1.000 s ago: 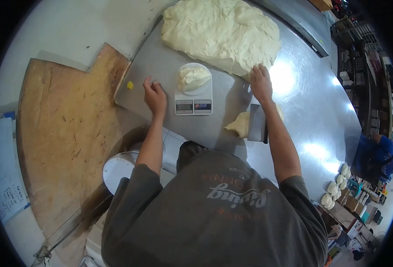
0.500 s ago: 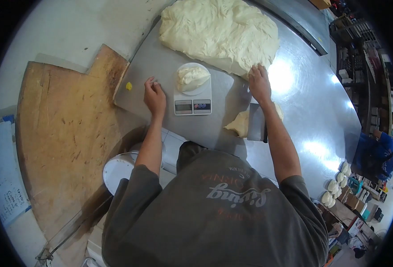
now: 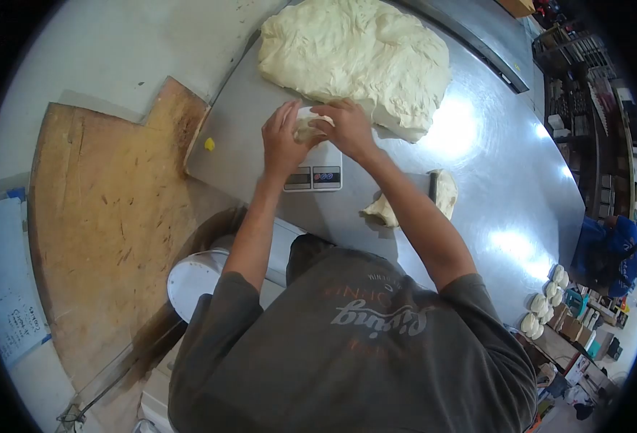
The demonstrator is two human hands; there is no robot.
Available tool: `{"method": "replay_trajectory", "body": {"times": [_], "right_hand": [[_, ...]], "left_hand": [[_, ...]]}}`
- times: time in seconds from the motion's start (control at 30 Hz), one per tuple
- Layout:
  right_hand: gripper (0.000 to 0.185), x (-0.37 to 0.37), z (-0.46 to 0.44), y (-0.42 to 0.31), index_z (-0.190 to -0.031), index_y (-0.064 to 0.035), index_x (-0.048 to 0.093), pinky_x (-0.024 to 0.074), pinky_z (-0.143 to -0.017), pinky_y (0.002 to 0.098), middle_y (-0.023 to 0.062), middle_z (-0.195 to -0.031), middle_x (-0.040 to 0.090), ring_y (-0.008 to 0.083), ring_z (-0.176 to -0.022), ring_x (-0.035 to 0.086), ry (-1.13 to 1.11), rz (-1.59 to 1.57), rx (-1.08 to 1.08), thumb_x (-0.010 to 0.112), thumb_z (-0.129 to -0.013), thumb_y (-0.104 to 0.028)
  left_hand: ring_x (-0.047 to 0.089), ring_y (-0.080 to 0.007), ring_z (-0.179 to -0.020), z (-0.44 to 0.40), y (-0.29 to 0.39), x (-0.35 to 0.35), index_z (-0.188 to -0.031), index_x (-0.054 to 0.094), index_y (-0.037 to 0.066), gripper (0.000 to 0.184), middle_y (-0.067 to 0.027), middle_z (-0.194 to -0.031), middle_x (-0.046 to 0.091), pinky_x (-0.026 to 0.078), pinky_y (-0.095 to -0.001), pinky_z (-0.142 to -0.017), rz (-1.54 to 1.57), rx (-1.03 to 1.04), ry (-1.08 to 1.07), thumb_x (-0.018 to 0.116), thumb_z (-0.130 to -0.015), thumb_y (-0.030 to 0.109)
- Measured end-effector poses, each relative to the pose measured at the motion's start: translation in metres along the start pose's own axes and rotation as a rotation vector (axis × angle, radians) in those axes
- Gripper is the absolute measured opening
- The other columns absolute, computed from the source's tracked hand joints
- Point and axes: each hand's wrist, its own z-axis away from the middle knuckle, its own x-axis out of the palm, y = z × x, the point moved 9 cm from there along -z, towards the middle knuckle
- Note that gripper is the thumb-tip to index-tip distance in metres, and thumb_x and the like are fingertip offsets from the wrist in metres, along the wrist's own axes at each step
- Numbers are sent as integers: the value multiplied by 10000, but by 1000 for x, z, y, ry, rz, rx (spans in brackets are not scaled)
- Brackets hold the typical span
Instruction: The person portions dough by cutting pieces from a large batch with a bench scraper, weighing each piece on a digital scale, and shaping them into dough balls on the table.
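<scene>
A piece of pale dough point(image 3: 308, 128) rests on a white kitchen scale point(image 3: 314, 181) with a small display. Both my hands cup it from either side: my left hand point(image 3: 282, 144) has its fingers curled round the left, and my right hand point(image 3: 348, 131) wraps the right and far edge. Just beyond the scale lies a large slab of dough point(image 3: 354, 61). Nearer my right forearm is another dough piece point(image 3: 444, 196), with the dark edge of a dough scraper point(image 3: 432, 185) standing at it. My forearm partly hides this dough and the scraper.
Everything stands on a shiny metal table point(image 3: 506, 187). Several small dough balls point(image 3: 542, 310) line its right edge. A brown wooden board point(image 3: 109, 231) is on the left, above a white bucket point(image 3: 194, 285). A person in blue point(image 3: 621, 252) is at far right.
My right hand has left the big dough slab and scraper side and moved left to the scale. My left hand has moved right, and both now hold the dough on the scale.
</scene>
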Motion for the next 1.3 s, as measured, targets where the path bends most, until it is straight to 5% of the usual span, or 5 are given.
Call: {"method": "replay_trajectory", "body": {"times": [0.3,0.5,0.63,0.8,1.3], "right_hand": [[138,24,-17,-8,-977,-150,860,525,-909,408,81,-943,782,265,-986,715,-308,469,-131,768,-917,-233],[268,-20,-13,80,-1055,-9,787,536,-777,393,175,-930,729,321,-910,695,-55,-934,719,604,-1078,-203],[425,-127,4,77,-1440,-44,614,413,-1130,535,258,-1436,575,452,-1366,508,572,138,286,640,-1037,-175],[482,-74,70,134,-1430,-53,634,325,-1189,592,210,-1603,496,415,-1543,384,-37,722,253,637,-1046,-344],[750,-63,110,153,-1611,-123,437,305,-1254,532,185,-1711,358,374,-1607,306,0,447,456,698,-908,-140]], "left_hand": [[663,-373,-1228,5,-15,22,-1163,832,110,361,-147,-1255,749,488,-486,-1049,-28,-49,65,877,-864,309],[597,-394,-1332,5,-17,23,-1066,860,125,208,-205,-1398,674,448,-498,-1128,-18,-116,2,791,-947,281],[494,-423,-1434,13,-29,28,-1293,754,95,381,-277,-1565,505,398,-506,-1188,-86,-305,5,751,-958,276],[395,-430,-1514,32,-71,40,-1659,334,105,821,-292,-1587,440,347,-531,-1223,444,-723,337,731,-963,286],[740,-234,-848,93,-137,-14,-1397,595,64,397,-102,-1015,760,582,-380,-790,57,-607,352,655,-1015,154]]}}
